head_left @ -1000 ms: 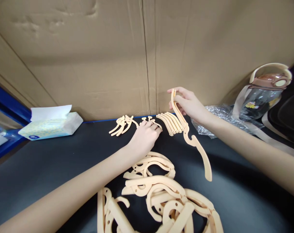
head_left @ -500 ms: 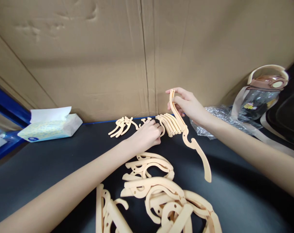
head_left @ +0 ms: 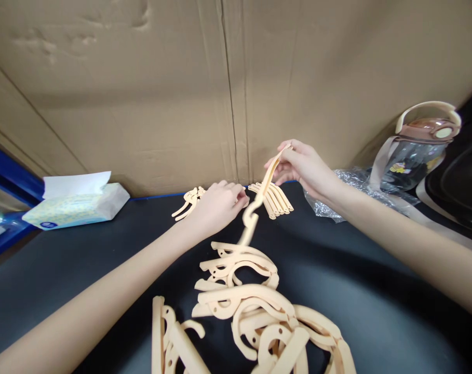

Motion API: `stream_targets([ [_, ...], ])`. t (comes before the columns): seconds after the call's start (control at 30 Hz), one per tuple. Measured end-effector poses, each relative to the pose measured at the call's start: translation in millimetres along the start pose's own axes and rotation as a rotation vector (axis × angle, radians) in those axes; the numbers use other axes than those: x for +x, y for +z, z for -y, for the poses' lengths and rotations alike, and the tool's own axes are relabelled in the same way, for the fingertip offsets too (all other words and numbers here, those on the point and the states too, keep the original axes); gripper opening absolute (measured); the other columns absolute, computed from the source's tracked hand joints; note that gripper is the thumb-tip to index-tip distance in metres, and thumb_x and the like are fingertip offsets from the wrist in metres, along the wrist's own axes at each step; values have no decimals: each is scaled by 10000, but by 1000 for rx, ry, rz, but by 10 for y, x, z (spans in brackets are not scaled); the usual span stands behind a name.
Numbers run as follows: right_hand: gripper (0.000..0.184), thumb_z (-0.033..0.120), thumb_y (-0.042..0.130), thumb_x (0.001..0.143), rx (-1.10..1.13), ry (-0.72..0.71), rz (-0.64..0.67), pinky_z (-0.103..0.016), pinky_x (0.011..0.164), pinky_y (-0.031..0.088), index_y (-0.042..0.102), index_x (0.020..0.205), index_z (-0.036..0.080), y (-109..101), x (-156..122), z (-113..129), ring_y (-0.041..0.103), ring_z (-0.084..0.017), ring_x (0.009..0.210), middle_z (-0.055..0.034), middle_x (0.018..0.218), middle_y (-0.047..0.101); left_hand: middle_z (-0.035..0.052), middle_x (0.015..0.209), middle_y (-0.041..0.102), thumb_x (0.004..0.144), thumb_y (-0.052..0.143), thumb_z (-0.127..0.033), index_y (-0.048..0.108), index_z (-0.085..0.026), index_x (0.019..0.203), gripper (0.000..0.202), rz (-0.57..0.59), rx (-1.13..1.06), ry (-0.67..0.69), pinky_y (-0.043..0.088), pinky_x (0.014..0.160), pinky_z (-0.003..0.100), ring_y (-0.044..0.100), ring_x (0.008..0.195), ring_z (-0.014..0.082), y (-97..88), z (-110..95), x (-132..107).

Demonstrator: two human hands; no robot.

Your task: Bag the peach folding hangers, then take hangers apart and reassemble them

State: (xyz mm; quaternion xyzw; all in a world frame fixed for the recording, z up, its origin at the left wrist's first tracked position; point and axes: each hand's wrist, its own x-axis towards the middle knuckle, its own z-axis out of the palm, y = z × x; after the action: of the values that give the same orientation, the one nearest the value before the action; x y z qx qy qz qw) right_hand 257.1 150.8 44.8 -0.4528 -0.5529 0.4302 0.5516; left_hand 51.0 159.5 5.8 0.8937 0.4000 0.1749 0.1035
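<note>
My right hand (head_left: pixel 301 165) is closed on one end of a cream plastic folding hanger (head_left: pixel 270 174), raised above the black tabletop. Its hooked middle and lower arm hang down to the left, the tip smeared by motion. Beside it my left hand (head_left: pixel 225 200) rests low at the table's back edge, fingers curled and thumb pressed in; whatever they pinch is hidden. Between the hands and just right lies a row of curved cream hanger arms (head_left: pixel 278 200). Left of my left hand is a small pile of cream hooks (head_left: pixel 191 200), partly covered by it.
Several folded cream hangers (head_left: pixel 243 296) are heaped at the front of the black table (head_left: pixel 83 270). A tissue pack (head_left: pixel 78 205) stands at left. Clear plastic wrap (head_left: pixel 329 200) and a strapped water bottle (head_left: pixel 417 156) are at right. A cardboard wall (head_left: pixel 161 104) rises behind.
The hanger in my right hand has swung, its lower arm passing from the right side to the left. My left hand has shifted slightly left and up.
</note>
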Motion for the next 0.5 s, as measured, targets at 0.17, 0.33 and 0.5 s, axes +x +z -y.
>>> stream_targets([
  [0.17, 233, 97, 585, 778, -58, -129, -6, -260, 696, 595, 395, 783, 231, -70, 20, 27, 696, -116, 748, -15, 842, 697, 168, 988, 746, 972, 78, -612, 699, -133, 902, 787, 134, -754, -233, 545, 706, 299, 708, 815, 211, -212, -9, -67],
  [0.33, 209, 114, 690, 680, -284, -265, 92, -302, 694, 576, 515, 753, 201, -120, 30, -12, 667, -141, 736, -22, 810, 673, 125, 853, 720, 1006, 205, -584, 724, -120, 833, 718, 113, -1385, -524, 521, 553, 215, 644, 622, 129, -426, 76, -96],
  [0.5, 130, 158, 658, 783, -705, -449, 90, -338, 755, 539, 646, 913, 166, -63, -34, -54, 666, -186, 800, -54, 877, 693, -3, 621, 590, 990, 473, -212, 698, -131, 894, 258, 39, -1186, -377, 469, 470, 165, 524, 488, 76, -416, 58, -135],
])
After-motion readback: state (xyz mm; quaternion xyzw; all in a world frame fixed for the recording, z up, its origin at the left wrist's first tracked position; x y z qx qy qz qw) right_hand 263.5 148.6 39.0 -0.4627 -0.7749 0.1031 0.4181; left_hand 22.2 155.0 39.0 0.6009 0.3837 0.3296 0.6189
